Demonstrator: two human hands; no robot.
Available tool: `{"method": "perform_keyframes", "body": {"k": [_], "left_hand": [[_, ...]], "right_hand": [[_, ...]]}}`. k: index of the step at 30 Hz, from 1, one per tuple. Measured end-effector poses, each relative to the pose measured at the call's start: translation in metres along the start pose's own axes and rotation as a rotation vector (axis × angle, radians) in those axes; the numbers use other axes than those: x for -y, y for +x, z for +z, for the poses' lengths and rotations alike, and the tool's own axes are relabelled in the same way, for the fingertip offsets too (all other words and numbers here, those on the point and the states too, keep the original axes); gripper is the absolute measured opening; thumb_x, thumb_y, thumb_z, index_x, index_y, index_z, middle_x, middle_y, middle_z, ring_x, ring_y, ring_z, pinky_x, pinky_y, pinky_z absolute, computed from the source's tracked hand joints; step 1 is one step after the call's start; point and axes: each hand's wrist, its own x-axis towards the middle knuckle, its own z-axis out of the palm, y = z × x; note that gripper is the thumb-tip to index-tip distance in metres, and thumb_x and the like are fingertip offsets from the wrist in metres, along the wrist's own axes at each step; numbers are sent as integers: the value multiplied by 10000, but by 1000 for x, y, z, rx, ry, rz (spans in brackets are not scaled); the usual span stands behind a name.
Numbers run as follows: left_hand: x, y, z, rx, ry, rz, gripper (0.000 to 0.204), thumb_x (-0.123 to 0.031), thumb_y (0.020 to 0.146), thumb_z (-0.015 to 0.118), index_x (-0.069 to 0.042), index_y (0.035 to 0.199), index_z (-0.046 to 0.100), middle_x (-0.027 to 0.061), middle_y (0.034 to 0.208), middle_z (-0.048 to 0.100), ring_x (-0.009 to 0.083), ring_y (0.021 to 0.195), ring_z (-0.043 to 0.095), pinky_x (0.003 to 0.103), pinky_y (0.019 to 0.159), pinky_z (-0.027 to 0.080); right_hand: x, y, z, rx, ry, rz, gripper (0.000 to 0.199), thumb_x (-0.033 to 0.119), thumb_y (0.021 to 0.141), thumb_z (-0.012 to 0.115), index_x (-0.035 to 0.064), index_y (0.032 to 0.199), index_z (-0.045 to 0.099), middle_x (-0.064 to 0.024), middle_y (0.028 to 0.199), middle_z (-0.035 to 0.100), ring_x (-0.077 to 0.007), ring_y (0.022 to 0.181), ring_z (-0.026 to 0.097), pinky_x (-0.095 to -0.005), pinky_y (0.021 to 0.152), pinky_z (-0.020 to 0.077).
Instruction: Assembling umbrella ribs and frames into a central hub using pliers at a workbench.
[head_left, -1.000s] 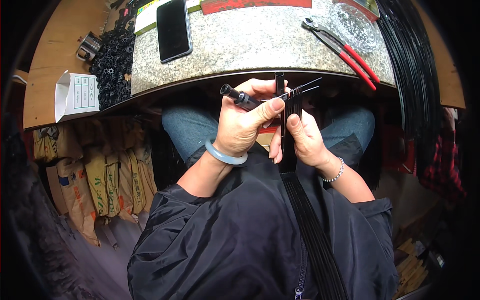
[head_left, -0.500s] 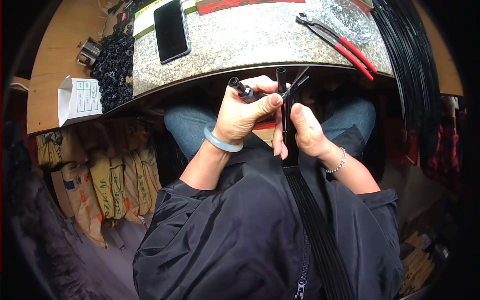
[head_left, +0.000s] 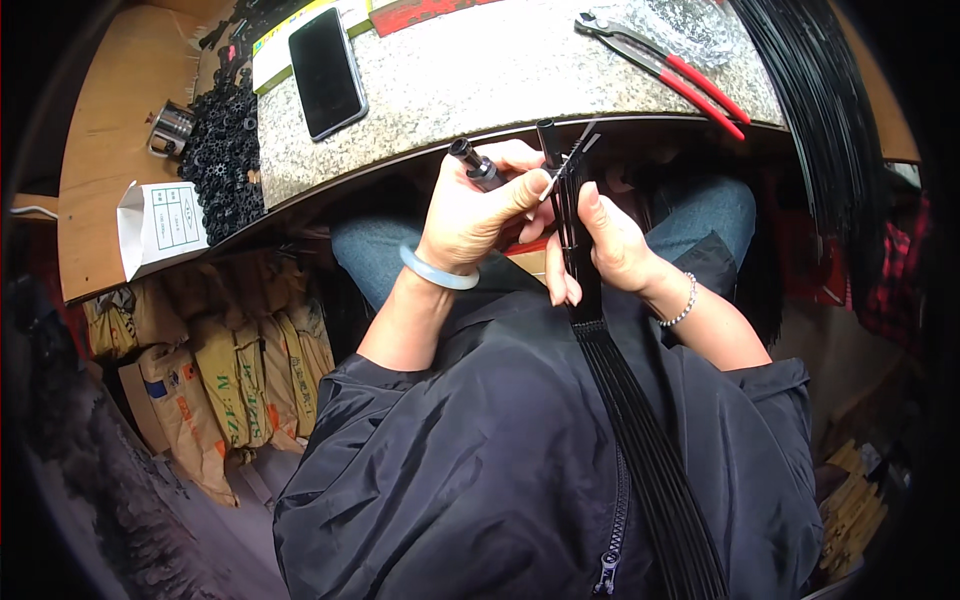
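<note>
My left hand (head_left: 478, 212), with a pale bangle at the wrist, grips a short black cylindrical tool (head_left: 477, 166) whose tip points up and left. My right hand (head_left: 607, 240), with a bead bracelet, is closed around a bundle of thin black rods (head_left: 640, 430) that runs down over my dark jacket to the lower edge. The upper ends of the rods (head_left: 560, 160) stick up between both hands, just below the table edge. The two hands touch at the thumbs.
A speckled stone tabletop (head_left: 480, 80) carries a black phone (head_left: 327, 72), red-handled pliers (head_left: 665, 65) and a clear plastic bag. A heap of small black parts (head_left: 225, 150) and a white paper box (head_left: 160, 225) lie at left. More black rods (head_left: 820, 110) hang at right. Brown sacks (head_left: 220, 380) stand below.
Both hands have shifted slightly up and right with the tool and the rod bundle; the grip of each hand is the same.
</note>
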Motion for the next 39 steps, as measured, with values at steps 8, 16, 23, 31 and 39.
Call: {"method": "perform_keyframes", "body": {"k": [8, 16, 23, 31, 39], "left_hand": [[-20, 4, 1, 25, 332, -10, 198, -62, 771, 719, 14, 944, 663, 33, 743, 636, 79, 634, 570, 202, 585, 459], [-44, 17, 5, -1, 57, 204, 438, -231, 964, 441, 30, 1301, 340, 199, 1209, 517, 268, 1105, 525, 353, 923, 444], [-44, 29, 27, 89, 146, 114, 380, -317, 964, 428, 4, 1142, 529, 188, 1154, 572, 243, 1088, 558, 352, 930, 447], [-43, 32, 20, 52, 256, 24, 408, -272, 930, 525, 54, 1177, 529, 105, 978, 638, 157, 908, 605, 277, 844, 474], [-42, 30, 18, 104, 285, 12, 419, -265, 941, 499, 51, 1216, 500, 145, 1037, 640, 168, 960, 613, 291, 867, 472]], "right_hand": [[-10, 0, -1, 6, 88, -26, 700, 623, 902, 236, 13, 722, 528, -84, 474, 489, -142, 360, 465, -225, 369, 379], [-6, -1, -2, -70, 44, 6, 685, 625, 903, 249, 29, 690, 510, -75, 488, 508, -119, 395, 459, -228, 411, 387], [-6, 0, 3, -113, 4, 32, 689, 639, 892, 269, 25, 700, 516, -80, 497, 521, -122, 406, 482, -225, 421, 392], [-2, 1, 4, -141, -17, 11, 673, 625, 904, 252, 38, 694, 503, -69, 494, 514, -111, 405, 480, -211, 416, 389], [0, 4, 2, -148, -19, -1, 663, 619, 907, 251, 43, 691, 498, -68, 496, 516, -108, 400, 471, -208, 411, 386]]}}
